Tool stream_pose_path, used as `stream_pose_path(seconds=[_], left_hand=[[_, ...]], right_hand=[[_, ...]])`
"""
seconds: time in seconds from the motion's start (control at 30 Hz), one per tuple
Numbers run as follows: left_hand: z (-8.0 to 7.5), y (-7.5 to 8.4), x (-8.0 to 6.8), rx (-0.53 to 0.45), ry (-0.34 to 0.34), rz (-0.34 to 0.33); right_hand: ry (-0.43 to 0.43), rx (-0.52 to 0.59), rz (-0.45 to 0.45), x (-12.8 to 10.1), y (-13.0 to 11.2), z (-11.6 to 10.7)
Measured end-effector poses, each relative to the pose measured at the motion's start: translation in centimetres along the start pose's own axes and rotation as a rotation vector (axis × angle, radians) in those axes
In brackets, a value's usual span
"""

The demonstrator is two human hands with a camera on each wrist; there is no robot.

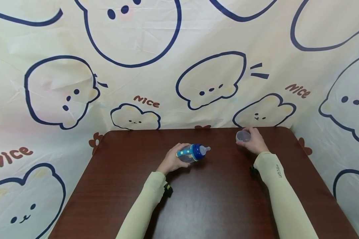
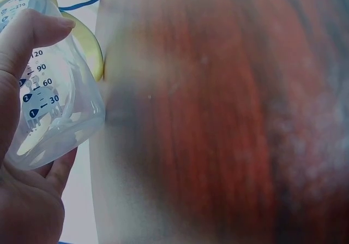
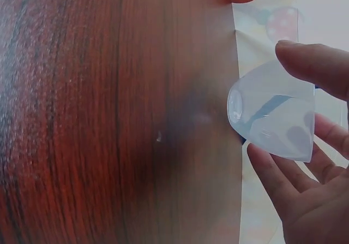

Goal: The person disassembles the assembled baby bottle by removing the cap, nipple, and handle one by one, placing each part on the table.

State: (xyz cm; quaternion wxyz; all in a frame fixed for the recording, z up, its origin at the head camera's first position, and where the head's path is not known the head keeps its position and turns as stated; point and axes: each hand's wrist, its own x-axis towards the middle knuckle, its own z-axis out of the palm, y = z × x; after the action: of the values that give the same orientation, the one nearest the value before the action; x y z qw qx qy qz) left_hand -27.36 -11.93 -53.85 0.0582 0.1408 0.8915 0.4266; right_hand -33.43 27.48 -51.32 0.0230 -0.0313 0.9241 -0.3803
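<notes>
A person's left hand [image 1: 176, 158] grips a clear baby bottle [image 1: 189, 153] with fingers and thumb wrapped around its body, while the right hand [image 1: 255, 142] pinches a translucent cap [image 1: 243, 136] between thumb and fingers. The bottle tilts onto its side near the middle of the far half of the surface [image 1: 215, 196], its teat [image 1: 207, 149] pointing toward the right hand, the two objects apart. A blue collar [image 1: 198, 151] rings the bottle's neck, and dark measuring marks [image 2: 41, 83] including 30, 60 and 90 line its wall. The cap, its rounded end facing away from the palm, is near the far edge of the dark reddish-brown surface. Pale green sleeves [image 1: 287, 199] cover both arms. Behind hangs a cream backdrop [image 1: 164, 83] printed with blue-outlined cartoon animals and the word "Nice."
</notes>
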Motion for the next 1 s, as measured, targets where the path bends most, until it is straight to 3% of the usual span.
stream_pose_path(seconds=[1.0], left_hand=[[0.0,-0.11,0.04,-0.008,-0.004,0.005]], right_hand=[[-0.058,-0.051,0.057,0.46,0.61,0.7]])
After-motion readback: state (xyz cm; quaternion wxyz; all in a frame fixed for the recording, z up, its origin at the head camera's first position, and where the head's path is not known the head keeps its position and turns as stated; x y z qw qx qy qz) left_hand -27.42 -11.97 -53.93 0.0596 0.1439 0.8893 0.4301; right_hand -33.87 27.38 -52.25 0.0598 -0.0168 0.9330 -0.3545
